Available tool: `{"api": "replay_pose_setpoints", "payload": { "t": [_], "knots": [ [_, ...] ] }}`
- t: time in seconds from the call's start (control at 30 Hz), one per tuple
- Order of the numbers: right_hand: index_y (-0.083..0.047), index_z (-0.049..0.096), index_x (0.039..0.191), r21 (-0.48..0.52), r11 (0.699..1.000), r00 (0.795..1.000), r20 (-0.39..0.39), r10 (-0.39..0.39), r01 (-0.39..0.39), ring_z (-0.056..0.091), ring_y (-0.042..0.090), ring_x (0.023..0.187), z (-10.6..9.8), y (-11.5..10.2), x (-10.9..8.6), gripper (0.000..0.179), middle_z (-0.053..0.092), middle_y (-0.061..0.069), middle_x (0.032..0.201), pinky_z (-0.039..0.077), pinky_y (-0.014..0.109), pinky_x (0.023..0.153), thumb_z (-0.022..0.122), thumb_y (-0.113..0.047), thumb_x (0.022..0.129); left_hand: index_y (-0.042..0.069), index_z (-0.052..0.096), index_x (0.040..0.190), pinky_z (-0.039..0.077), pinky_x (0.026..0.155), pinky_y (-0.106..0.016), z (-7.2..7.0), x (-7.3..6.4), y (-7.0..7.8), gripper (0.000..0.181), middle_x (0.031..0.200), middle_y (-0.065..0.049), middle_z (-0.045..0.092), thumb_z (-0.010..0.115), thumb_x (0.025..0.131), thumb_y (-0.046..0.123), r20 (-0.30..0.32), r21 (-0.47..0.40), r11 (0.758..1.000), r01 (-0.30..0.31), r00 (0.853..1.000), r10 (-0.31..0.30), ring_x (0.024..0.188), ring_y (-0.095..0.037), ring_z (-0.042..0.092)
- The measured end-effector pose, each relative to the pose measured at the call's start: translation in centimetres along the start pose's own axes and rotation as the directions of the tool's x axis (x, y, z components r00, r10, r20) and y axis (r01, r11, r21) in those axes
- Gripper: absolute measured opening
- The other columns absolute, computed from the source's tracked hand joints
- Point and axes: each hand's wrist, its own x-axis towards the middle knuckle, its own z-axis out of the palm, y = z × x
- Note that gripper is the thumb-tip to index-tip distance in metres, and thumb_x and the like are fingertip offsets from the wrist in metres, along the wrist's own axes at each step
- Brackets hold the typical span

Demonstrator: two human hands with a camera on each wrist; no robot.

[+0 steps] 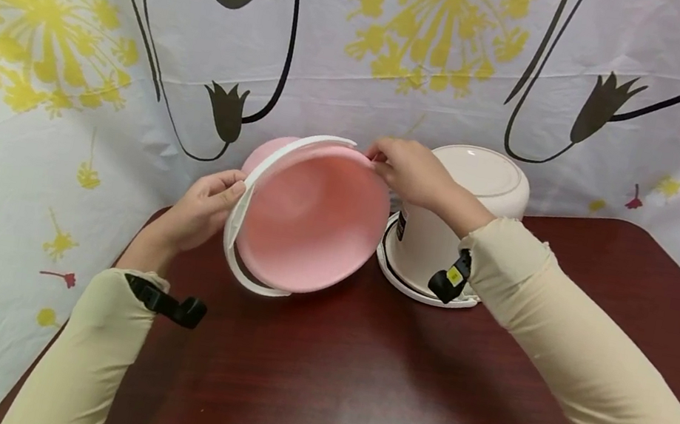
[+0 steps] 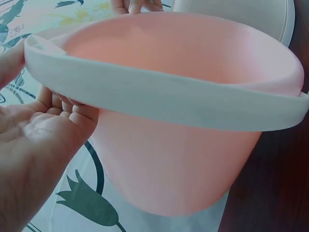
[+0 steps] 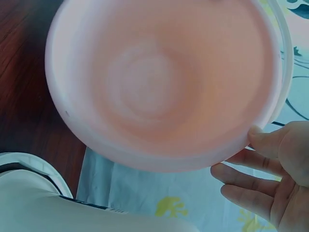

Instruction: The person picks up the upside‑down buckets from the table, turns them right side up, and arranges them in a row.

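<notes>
Between both hands a pink bucket (image 1: 317,227) is tilted so its open mouth faces me. A white band-like handle (image 2: 159,96) curves along one side of its rim. My left hand (image 1: 205,208) grips the handle and rim at the left, thumb on the outside and fingers curled beneath. At the upper right of the rim, my right hand (image 1: 410,171) pinches the edge between thumb and fingers, seen closely in the right wrist view. The bucket's inside (image 3: 149,82) shows a round bottom with nothing in it.
A cream bucket (image 1: 481,176) stands upside down just right of the pink one, its white handle (image 1: 414,292) round its base on the dark red-brown table (image 1: 310,387). Behind hangs a white curtain (image 1: 328,37) with yellow and grey flower prints.
</notes>
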Motion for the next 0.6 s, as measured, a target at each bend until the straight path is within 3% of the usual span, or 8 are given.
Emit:
{"api": "replay_pose_setpoints", "payload": {
  "t": [0.17, 0.37, 0.6],
  "knots": [
    [-0.005, 0.063, 0.109, 0.027, 1.0, 1.0, 0.015, 0.015, -0.015, 0.058, 0.027, 0.098, 0.0, -0.1, 1.1, 0.02, 0.065, 0.012, 0.102, 0.042, 0.039, 0.087, 0.055, -0.013, 0.092, 0.001, 0.053, 0.096, 0.046, 0.072, -0.023, -0.3, -0.3, -0.1, 0.021, 0.087, -0.005, 0.056, 0.04, 0.099, 0.017, -0.032, -0.027, 0.999, -0.019, 0.999, 0.018, 0.081, -0.012, 0.054],
    [-0.003, 0.063, 0.108, 0.112, 0.994, 1.0, 0.011, 0.007, -0.008, 0.06, 0.025, 0.094, 0.0, -0.1, 2.2, 0.022, 0.065, 0.015, 0.1, 0.044, 0.037, 0.084, 0.055, -0.017, 0.093, 0.004, 0.057, 0.092, 0.045, 0.072, -0.023, -0.8, -0.4, -0.5, 0.028, 0.086, -0.004, 0.058, 0.031, 0.101, 0.014, -0.082, -0.127, 0.989, -0.079, 0.994, 0.069, 0.08, -0.013, 0.054],
    [-0.004, 0.061, 0.112, 0.163, 0.986, 0.999, 0.019, 0.041, -0.043, 0.06, 0.024, 0.091, 0.1, 0.1, 3.1, 0.024, 0.065, 0.014, 0.099, 0.045, 0.036, 0.081, 0.054, -0.018, 0.093, 0.005, 0.063, 0.102, 0.046, 0.076, -0.026, -1.2, -0.7, -0.7, 0.04, 0.094, -0.005, 0.062, 0.026, 0.102, 0.02, -0.13, -0.243, 0.967, -0.075, 0.99, 0.044, 0.088, -0.013, 0.057]
  ]
}}
